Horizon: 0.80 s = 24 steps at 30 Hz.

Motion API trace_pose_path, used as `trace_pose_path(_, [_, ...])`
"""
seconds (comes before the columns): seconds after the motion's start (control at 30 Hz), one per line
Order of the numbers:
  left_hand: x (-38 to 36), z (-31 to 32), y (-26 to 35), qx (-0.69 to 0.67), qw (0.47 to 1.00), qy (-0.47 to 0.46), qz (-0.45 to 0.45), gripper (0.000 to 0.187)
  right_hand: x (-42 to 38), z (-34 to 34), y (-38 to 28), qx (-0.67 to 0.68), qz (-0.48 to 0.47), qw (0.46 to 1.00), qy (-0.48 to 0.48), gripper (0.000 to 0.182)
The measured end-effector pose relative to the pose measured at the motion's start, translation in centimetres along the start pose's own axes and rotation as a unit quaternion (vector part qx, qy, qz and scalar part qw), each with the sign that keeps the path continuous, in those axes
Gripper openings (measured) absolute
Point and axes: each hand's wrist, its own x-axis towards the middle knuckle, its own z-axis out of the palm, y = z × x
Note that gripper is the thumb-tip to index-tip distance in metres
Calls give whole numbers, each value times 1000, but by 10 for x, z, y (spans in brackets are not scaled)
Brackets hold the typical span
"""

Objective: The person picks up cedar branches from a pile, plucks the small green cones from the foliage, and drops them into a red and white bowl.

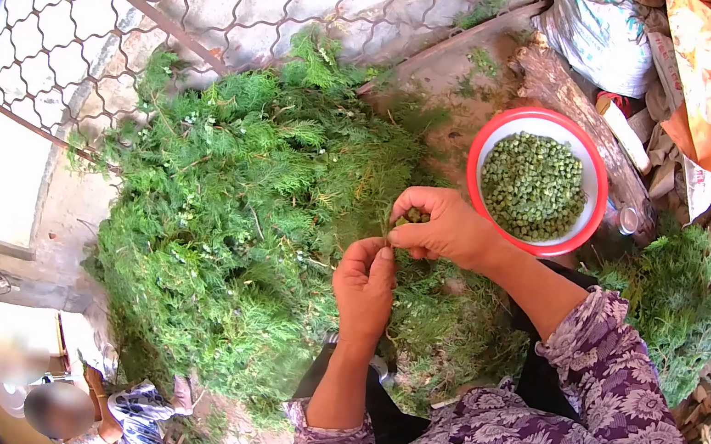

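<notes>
Log btwn basin & sacks

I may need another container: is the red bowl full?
Partly full: green cones lie in the bowl, its white inside showing around them.

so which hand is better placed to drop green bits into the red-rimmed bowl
Probably the right hand: it is nearer the red-rimmed bowl, and small green pieces show within its curled fingers. The left hand is farther off, with its fingertips pinched close to the right hand's.
</notes>
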Motion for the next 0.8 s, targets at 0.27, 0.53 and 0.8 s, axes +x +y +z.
trace_pose_path(0.27, [-2,-4,-2,15,999,-31,42,11,-3,-18,-3,125,96,983,-98,10])
trace_pose_path(0.53, [9,-46,12,-348,930,-91,-69,16,-9,-87,-29,24,-20,982,189,11])
trace_pose_path(0.8, [10,-60,27,-569,812,-120,-37,18,-6,-170,25,-619,-29,701,352,39])
